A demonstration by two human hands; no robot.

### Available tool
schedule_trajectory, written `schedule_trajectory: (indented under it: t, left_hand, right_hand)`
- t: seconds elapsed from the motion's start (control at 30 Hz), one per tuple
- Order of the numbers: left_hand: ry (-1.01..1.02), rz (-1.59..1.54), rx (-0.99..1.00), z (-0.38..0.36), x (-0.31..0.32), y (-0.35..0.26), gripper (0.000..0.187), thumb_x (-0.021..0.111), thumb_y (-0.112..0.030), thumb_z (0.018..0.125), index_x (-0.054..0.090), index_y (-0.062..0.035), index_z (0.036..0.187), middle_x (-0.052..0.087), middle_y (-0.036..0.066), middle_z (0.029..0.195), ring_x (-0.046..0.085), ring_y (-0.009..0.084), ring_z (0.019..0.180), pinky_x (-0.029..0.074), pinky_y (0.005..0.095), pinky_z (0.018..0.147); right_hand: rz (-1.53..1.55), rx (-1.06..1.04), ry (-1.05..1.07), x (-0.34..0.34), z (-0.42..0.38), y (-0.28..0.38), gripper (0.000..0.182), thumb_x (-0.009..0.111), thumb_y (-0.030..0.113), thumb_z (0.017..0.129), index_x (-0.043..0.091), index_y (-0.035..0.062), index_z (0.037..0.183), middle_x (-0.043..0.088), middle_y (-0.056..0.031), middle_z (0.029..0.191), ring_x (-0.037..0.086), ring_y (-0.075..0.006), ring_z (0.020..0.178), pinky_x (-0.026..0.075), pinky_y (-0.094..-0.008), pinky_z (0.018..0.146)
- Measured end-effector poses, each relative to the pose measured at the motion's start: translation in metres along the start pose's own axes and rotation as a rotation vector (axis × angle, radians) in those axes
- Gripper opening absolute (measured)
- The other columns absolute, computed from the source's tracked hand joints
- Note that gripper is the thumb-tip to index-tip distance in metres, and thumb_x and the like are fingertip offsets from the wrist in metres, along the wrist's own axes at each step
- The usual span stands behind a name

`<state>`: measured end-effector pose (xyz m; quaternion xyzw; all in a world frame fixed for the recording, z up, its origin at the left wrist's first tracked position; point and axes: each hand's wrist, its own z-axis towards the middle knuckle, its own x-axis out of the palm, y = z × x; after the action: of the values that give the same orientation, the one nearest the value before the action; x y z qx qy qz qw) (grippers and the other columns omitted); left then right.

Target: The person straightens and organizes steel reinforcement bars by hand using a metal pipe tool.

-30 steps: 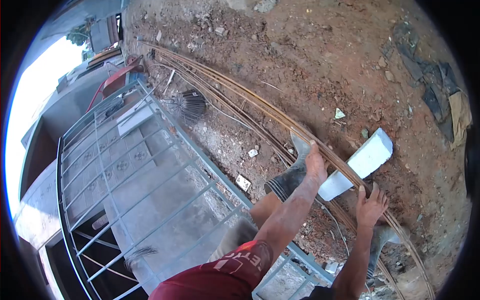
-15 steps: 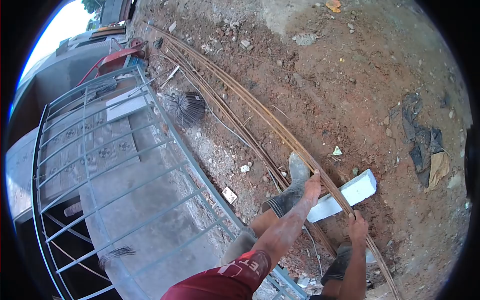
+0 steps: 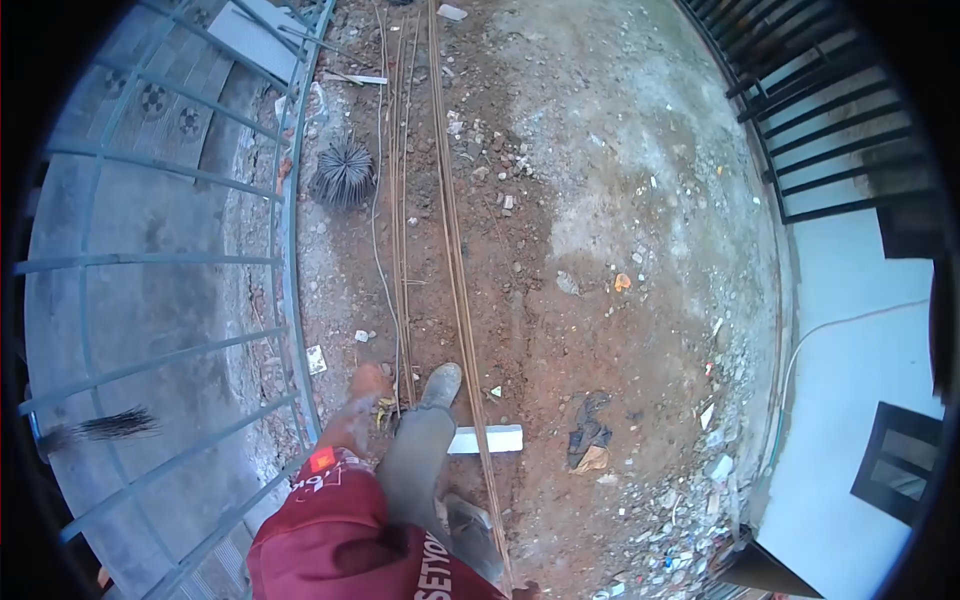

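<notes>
Long rusty steel rods [image 3: 456,265] run lengthwise over the ground and cross the white block [image 3: 508,439] near my boots. My left hand [image 3: 370,380] is off these rods, out to the left beside a thinner group of rods [image 3: 403,250], its fingers smeared by motion. At the bottom edge, a sliver of my right hand [image 3: 527,591] shows right by the near end of the bundle; its fingers are mostly cut off by the frame. One grey boot [image 3: 443,386] stands between the two groups of rods.
A metal frame with crossbars [image 3: 291,260] lies along the left side. Near it sits a round bundle of dark bristles [image 3: 343,174]. Black cloth scraps [image 3: 588,432] lie right of the block. Rubble [image 3: 680,530] and a white wall [image 3: 850,350] border the right side.
My left hand has let go of the rods and swung left. My right hand has dropped to the bottom edge of view. The camera has turned, so the rods now run nearly straight up the view.
</notes>
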<state>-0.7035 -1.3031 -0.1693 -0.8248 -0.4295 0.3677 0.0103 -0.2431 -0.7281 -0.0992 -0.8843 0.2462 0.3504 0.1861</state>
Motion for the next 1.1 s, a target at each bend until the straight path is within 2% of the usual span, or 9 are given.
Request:
schedule_trajectory:
  t: [0.23,0.3,0.37,0.4,0.57,0.73,0.8,0.93,1.1]
  left_hand:
    - [-0.558,-0.043,-0.392,-0.057,-0.09,0.096,0.021,0.06,-0.011,0.077,0.056,-0.0013,0.096,0.064,0.024,0.085,0.064,0.0413,0.085,0.053,0.0462,0.073]
    - [-0.6,-0.036,-0.481,-0.064,-0.096,0.108,0.026,0.059,-0.012,0.078,0.054,-0.0009,0.101,0.066,0.021,0.088,0.065,0.0384,0.086,0.053,0.0446,0.073]
    - [-0.582,0.057,-0.564,-0.052,-0.077,0.121,0.025,0.062,-0.016,0.076,0.06,-0.0026,0.097,0.068,0.016,0.09,0.067,0.0346,0.084,0.054,0.044,0.071]
    - [-0.462,0.109,-0.553,-0.033,-0.059,0.129,0.022,0.064,-0.018,0.074,0.064,-0.0045,0.091,0.069,0.013,0.088,0.067,0.0324,0.082,0.054,0.0428,0.069]
    - [-0.267,0.104,-0.278,-0.033,-0.002,0.044,0.021,0.062,-0.035,0.071,0.075,-0.019,0.078,0.07,0.01,0.084,0.067,0.03,0.082,0.052,0.0391,0.072]
    - [-0.082,0.11,0.198,-0.028,-0.018,-0.078,0.041,0.046,-0.04,0.088,0.07,-0.0071,0.097,0.066,0.017,0.102,0.061,0.0371,0.099,0.049,0.0436,0.085]
    - [0.077,-0.325,0.065,-0.04,-0.074,-0.124,0.046,0.045,-0.043,0.088,0.069,-0.0039,0.094,0.065,0.02,0.102,0.061,0.0381,0.098,0.048,0.0455,0.085]
    - [-0.282,-0.251,-0.044,0.001,-0.13,-0.142,0.041,0.049,-0.038,0.088,0.07,-0.0031,0.089,0.068,0.019,0.086,0.066,0.0327,0.083,0.05,0.0441,0.074]
    - [-0.592,-1.032,-0.216,-0.003,-0.185,-0.121,0.026,0.059,-0.024,0.081,0.068,-0.0014,0.091,0.068,0.011,0.074,0.064,0.0206,0.067,0.049,0.0354,0.063]
  right_hand:
    - [-0.436,-0.185,0.283,-0.346,-0.037,0.232,0.029,0.05,0.029,0.082,0.064,0.0084,0.096,0.068,-0.0136,0.081,0.065,-0.0299,0.079,0.049,-0.0433,0.072]
    - [-0.383,-0.151,0.242,-0.339,0.045,0.195,0.03,0.049,0.03,0.083,0.064,0.0067,0.097,0.068,-0.0141,0.082,0.065,-0.0299,0.078,0.049,-0.0436,0.072]
    - [-0.139,-0.956,0.217,-0.217,0.158,0.073,0.03,0.055,0.025,0.083,0.063,0.0018,0.1,0.069,-0.014,0.081,0.065,-0.0289,0.075,0.049,-0.0408,0.07]
    - [-0.132,-0.974,0.218,-0.249,0.132,0.119,0.03,0.055,0.025,0.083,0.063,0.0018,0.1,0.069,-0.014,0.081,0.065,-0.0289,0.075,0.049,-0.0408,0.07]
    - [0.048,-0.881,0.137,-0.307,0.139,0.231,0.03,0.057,0.024,0.083,0.063,-0.0002,0.1,0.068,-0.0139,0.079,0.065,-0.0272,0.074,0.049,-0.039,0.069]
    - [0.232,-0.738,0.075,-0.382,0.178,0.36,0.03,0.059,0.022,0.082,0.063,-0.0021,0.099,0.068,-0.0137,0.077,0.065,-0.0255,0.073,0.049,-0.0371,0.068]
    - [0.281,-0.628,0.069,-0.414,0.188,0.377,0.03,0.06,0.022,0.082,0.063,-0.0028,0.099,0.068,-0.0137,0.076,0.065,-0.0248,0.072,0.049,-0.0363,0.067]
    - [0.392,-0.426,0.019,-0.488,0.231,0.443,0.03,0.062,0.02,0.082,0.063,-0.0044,0.099,0.068,-0.0136,0.074,0.065,-0.0235,0.072,0.049,-0.0348,0.066]
    - [0.423,-0.421,0.126,-0.58,0.324,0.5,0.029,0.065,0.018,0.08,0.066,-0.0046,0.098,0.065,-0.0137,0.068,0.061,-0.0209,0.055,0.044,-0.0335,0.047]
